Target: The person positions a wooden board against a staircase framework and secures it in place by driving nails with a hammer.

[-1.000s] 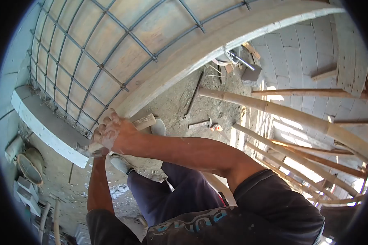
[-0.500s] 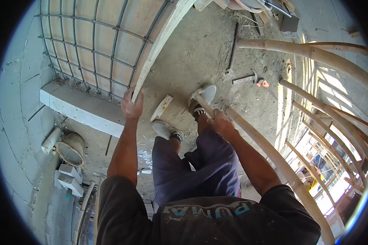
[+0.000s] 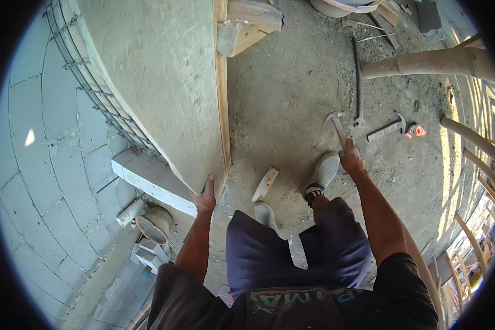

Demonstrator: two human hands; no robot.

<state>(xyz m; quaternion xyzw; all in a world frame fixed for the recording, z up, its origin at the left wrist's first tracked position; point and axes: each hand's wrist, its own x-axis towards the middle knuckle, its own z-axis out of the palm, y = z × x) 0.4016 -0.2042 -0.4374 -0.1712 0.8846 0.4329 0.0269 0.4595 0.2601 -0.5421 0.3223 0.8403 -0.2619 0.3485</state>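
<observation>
A large grey-faced formwork panel (image 3: pixel 159 82) stands at the left, a wooden batten (image 3: pixel 222 99) along its right edge. My left hand (image 3: pixel 205 197) grips the panel's lower corner, thumb on the face and other fingers partly hidden. Behind the panel a rebar grid (image 3: pixel 102 93) shows along the wall side. My right hand (image 3: pixel 352 158) is closed round the handle of a claw hammer (image 3: pixel 338 129), its head pointing away from me above the floor. Below the panel lies a long pale block (image 3: pixel 157 184). A short wood offcut (image 3: pixel 265 184) rests between the panel and my shoes.
On the dirt floor lie a second hammer (image 3: pixel 388 130), a red-orange-handled tool (image 3: pixel 416 131) and a long metal bar (image 3: pixel 358 82). Bamboo poles (image 3: pixel 429 64) stand at the right. A bucket (image 3: pixel 155 223) lies by the block wall (image 3: pixel 44 165) at the left.
My view has turned, and the panel now shows its broad grey face instead of the rebar side. My right hand has moved forward with the hammer; my left still grips the panel's lower end.
</observation>
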